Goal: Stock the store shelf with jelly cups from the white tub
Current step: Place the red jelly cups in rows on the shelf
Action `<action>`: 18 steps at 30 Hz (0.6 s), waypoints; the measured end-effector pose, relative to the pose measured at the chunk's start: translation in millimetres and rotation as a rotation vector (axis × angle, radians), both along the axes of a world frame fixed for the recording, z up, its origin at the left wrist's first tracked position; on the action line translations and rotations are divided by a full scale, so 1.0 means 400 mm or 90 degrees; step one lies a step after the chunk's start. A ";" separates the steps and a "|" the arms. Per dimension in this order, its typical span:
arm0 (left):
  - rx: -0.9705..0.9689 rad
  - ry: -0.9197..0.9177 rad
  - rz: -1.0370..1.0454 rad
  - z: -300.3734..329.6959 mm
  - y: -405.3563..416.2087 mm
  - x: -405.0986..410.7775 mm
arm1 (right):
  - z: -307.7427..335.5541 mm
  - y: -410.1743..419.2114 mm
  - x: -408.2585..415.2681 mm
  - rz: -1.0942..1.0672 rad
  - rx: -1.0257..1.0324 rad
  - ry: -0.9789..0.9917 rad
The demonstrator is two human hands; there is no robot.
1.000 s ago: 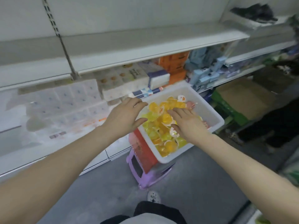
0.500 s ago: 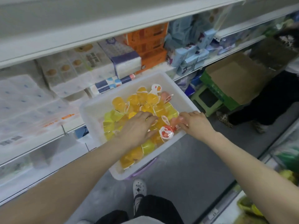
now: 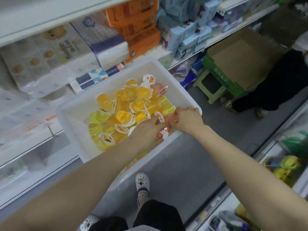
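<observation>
The white tub (image 3: 73, 120) stands in front of the shelf, holding several orange, yellow and green jelly cups (image 3: 123, 116). Both hands meet at its near right corner. My left hand (image 3: 146, 131) reaches in palm down, fingers curled over the cups, gripping a cup with a red-and-white lid (image 3: 163, 134). My right hand (image 3: 187, 120) lies over the tub's rim and pinches a pink jelly cup (image 3: 173, 118) with its fingertips. The cups under both hands are partly hidden.
Shelves (image 3: 33, 24) behind the tub carry tissue packs (image 3: 50, 52), orange boxes (image 3: 133, 22) and blue packs (image 3: 188, 35). At right are a cardboard box (image 3: 241, 59), a green stool (image 3: 210, 87) and a person in black (image 3: 273, 90). A display case (image 3: 283, 164) lines the right.
The view has dropped closer over the tub. My left hand slid right across the cups and my right hand stayed at the corner, so the two hands now meet there.
</observation>
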State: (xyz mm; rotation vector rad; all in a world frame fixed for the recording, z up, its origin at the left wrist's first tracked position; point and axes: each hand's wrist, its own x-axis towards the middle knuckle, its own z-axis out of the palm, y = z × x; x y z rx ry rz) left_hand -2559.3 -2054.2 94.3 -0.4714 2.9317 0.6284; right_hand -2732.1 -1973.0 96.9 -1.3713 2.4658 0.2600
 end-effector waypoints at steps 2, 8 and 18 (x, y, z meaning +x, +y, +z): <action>0.000 -0.012 -0.015 -0.003 -0.005 0.001 | -0.001 -0.011 0.006 -0.021 0.012 -0.002; -0.019 0.013 -0.012 0.000 -0.005 0.007 | 0.012 -0.017 0.012 -0.070 0.002 -0.074; 0.018 0.115 0.102 0.075 -0.063 0.165 | 0.080 -0.015 0.079 -0.002 -0.145 -0.150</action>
